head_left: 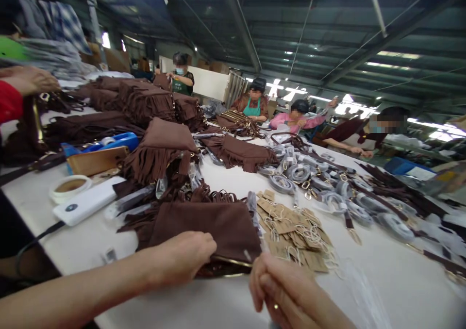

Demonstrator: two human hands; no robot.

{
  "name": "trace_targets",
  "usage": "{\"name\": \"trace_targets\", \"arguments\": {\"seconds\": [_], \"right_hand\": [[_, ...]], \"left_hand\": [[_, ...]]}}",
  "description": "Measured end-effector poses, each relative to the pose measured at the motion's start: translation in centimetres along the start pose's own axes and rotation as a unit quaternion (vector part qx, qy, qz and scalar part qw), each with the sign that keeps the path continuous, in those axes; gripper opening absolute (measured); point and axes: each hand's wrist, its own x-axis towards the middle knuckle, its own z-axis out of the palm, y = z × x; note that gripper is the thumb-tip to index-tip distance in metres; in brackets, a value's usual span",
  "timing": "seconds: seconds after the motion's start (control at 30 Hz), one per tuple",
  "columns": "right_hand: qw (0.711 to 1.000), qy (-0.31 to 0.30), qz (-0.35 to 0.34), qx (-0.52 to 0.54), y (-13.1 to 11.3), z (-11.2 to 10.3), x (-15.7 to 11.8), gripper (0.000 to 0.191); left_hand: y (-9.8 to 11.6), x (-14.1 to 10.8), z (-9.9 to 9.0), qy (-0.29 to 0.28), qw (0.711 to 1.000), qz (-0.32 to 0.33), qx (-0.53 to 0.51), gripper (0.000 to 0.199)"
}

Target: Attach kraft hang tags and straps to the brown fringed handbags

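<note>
A dark brown fringed bag [207,222] lies on the white table in front of me, its gold-rimmed mouth towards me and partly apart. My left hand [184,256] is closed at the near edge of this bag, beside the metal rim, with the fingertips partly hidden. At the rim's right end is my right hand [282,287], its fingers curled together. A small gold spot shows under those fingers, but what they hold cannot be made out. Just right of the bag lies a pile of tan paper tags [294,232] with white strings.
More brown fringed bags [163,139] are heaped behind and left. Wrapped straps [298,172] with gold clips spread across the right. A white power bank [89,201], tape roll [69,188] and blue tape dispenser [112,142] sit left. Several co-workers stand around; a red-sleeved person's hand [31,80] is far left.
</note>
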Motion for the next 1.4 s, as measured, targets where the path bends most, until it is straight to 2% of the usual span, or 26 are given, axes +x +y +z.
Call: {"name": "trace_targets", "arguments": {"seconds": [0.07, 0.1, 0.2, 0.27, 0.33, 0.4, 0.5, 0.57, 0.63, 0.67, 0.7, 0.8, 0.9, 1.0, 1.17, 1.3, 1.4], "right_hand": [[0.997, -0.041, 0.000, -0.068, 1.5, 1.2, 0.5, 0.026], [0.994, -0.035, 0.009, -0.102, 2.3, 1.8, 0.6, 0.024], [0.981, 0.005, 0.024, -0.193, 4.4, 2.6, 0.3, 0.037], [0.972, 0.030, 0.030, -0.233, 5.3, 2.3, -0.1, 0.027], [0.966, 0.074, 0.054, -0.240, 5.5, 1.5, -0.2, 0.017], [0.968, 0.099, 0.087, -0.214, 5.3, 0.4, -0.1, 0.018], [0.978, 0.082, 0.148, -0.124, 5.4, -1.3, 0.4, 0.027], [0.977, 0.080, 0.185, -0.071, 6.0, -2.0, 0.8, 0.029], [0.975, 0.079, 0.204, -0.045, 6.8, -2.2, 1.1, 0.030], [0.974, 0.077, 0.211, -0.042, 7.2, -2.1, 1.2, 0.031], [0.973, 0.072, 0.216, -0.044, 7.6, -1.9, 1.3, 0.031], [0.967, 0.070, 0.227, -0.093, 7.8, -1.2, 1.7, 0.026], [0.961, 0.074, 0.232, -0.132, 7.2, -0.9, 2.1, 0.026], [0.962, 0.070, 0.225, -0.139, 6.6, -1.0, 2.4, 0.026], [0.964, 0.078, 0.209, -0.145, 6.7, -1.0, 2.5, 0.024], [0.965, 0.075, 0.209, -0.138, 7.2, -0.5, 2.5, 0.026], [0.971, 0.074, 0.198, -0.115, 7.2, 0.1, 2.8, 0.027]], "left_hand": [[-0.9, 0.7, -1.3, 0.008, 0.999, -0.004, -0.039, 0.020], [-1.3, 1.1, -2.0, 0.017, 0.998, -0.004, -0.057, 0.022], [-2.4, 1.9, -3.3, 0.038, 0.996, -0.004, -0.082, 0.023], [-2.9, 2.2, -3.5, 0.036, 0.996, -0.005, -0.085, 0.023], [-3.3, 2.3, -3.5, 0.036, 0.996, -0.007, -0.086, 0.024], [-3.3, 2.2, -3.5, 0.035, 0.995, -0.012, -0.089, 0.020], [-1.8, 1.4, -3.5, 0.083, 0.996, -0.012, -0.034, 0.018], [0.2, 0.8, -2.9, 0.106, 0.993, 0.040, 0.034, 0.021], [2.6, 0.4, -1.4, 0.070, 0.989, 0.113, 0.068, 0.019], [3.6, 0.4, -0.3, 0.044, 0.989, 0.127, 0.069, 0.019], [4.4, 0.6, 0.9, 0.040, 0.990, 0.112, 0.075, 0.021], [5.3, 2.3, 4.2, 0.068, 0.990, 0.006, 0.127, 0.029], [4.7, 4.1, 5.4, 0.057, 0.989, -0.054, 0.127, 0.035], [3.9, 4.6, 4.7, 0.056, 0.991, -0.072, 0.095, 0.036], [1.8, 3.6, 2.7, 0.068, 0.995, -0.063, 0.021, 0.035], [-1.1, 3.9, 2.2, 0.121, 0.988, -0.049, -0.078, 0.047], [-2.9, 4.6, 2.0, 0.149, 0.983, -0.019, -0.107, 0.057]]}}
